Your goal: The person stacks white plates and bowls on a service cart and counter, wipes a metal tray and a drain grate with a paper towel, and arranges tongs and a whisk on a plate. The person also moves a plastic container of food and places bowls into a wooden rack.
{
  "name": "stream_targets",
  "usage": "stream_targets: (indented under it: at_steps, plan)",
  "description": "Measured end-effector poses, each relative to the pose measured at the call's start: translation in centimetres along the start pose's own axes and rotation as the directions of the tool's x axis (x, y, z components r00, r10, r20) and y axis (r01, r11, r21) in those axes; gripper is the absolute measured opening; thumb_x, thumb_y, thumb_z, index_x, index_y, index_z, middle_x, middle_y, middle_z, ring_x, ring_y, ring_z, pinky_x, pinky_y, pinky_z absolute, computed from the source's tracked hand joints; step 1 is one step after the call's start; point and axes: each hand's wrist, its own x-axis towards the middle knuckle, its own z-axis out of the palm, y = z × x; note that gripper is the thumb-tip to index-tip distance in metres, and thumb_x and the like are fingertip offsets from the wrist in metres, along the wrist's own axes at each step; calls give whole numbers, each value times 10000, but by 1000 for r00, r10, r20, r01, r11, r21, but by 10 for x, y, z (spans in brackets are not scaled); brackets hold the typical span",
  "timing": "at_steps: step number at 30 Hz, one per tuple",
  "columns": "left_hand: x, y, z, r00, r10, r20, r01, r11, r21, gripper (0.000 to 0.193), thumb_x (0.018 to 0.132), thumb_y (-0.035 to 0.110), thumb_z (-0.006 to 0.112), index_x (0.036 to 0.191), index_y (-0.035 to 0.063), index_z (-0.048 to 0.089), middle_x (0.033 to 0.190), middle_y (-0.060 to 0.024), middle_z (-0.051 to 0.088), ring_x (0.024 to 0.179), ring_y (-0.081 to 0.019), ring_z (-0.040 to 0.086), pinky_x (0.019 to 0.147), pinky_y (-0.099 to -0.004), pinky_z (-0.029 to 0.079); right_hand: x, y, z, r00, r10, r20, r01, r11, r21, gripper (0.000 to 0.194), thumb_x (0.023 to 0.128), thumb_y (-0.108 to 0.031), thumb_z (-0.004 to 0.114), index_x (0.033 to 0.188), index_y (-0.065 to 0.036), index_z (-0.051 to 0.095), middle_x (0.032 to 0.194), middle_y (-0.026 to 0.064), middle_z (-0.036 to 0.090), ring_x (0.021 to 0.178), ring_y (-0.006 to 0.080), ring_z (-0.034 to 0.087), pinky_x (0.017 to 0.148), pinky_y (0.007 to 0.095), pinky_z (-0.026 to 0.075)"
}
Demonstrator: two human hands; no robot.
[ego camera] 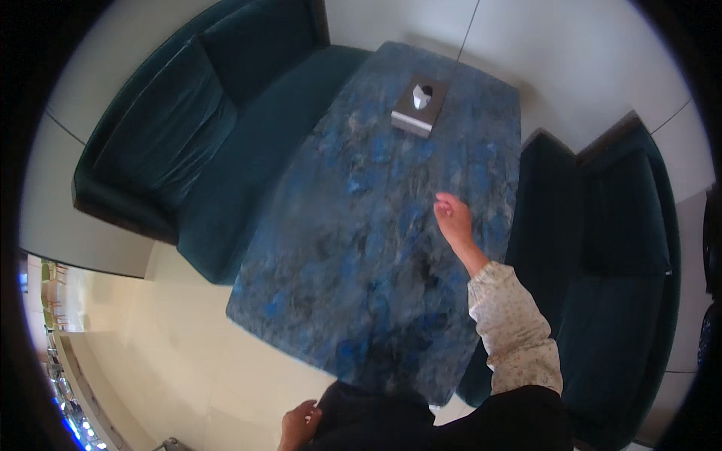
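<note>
Above the right half of a blue and grey marbled table [316, 225] is my right hand [453, 220], its fingers curled, with a floral sleeve covering the forearm. Whether it holds anything cannot be made out. Low in the picture, beside my dark clothing and off the table's near edge, my left hand [302, 424] is partly closed around something small and whitish, too small to name. A brown tissue box [407, 119] with a white tissue sticking out stands towards the table's far end, beyond my right hand.
Dark green upholstered bench seats line the left [271, 135] and right [606, 327] sides of the table. A pale wall [541, 39] rises behind its far end. Beige floor [163, 338] shows at lower left, with chairs [51, 293] and a long counter [84, 389] farther off.
</note>
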Motion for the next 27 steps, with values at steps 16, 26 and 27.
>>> stream_targets:
  at_steps: [16, 26, 27]
  plan:
    - [34, 38, 16, 970, -93, -223, 81, 995, -65, 271, 823, 194, 626, 1047, 46, 664, 736, -133, 674, 650, -275, 661, 618, -388, 530, 325, 3, 105, 998, 59, -10, -60, 982, -181, 370, 761, -198, 638, 1104, -65, 682, 1273, 203, 543, 1129, 320, 561, 964, 383, 446]
    - [53, 42, 20, 980, -124, -158, 116, 991, -62, 330, 791, 190, 647, 1093, 56, 647, 726, -109, 672, 666, -248, 665, 647, -370, 530, 205, -46, 126, 908, -283, 310, 184, 932, 311, 535, 796, -27, 645, 1307, -24, 486, 732, 41, 642, 654, 120, 619, 597, 266, 507]
    - [53, 40, 21, 980, -136, -148, 127, 990, -67, 336, 791, 199, 648, 1095, 56, 647, 736, -110, 678, 677, -251, 669, 655, -370, 531, 230, -35, 126, 978, -135, 162, 121, 988, 97, 606, 775, -69, 686, 1332, -12, 455, 705, 68, 634, 640, 123, 616, 585, 269, 503]
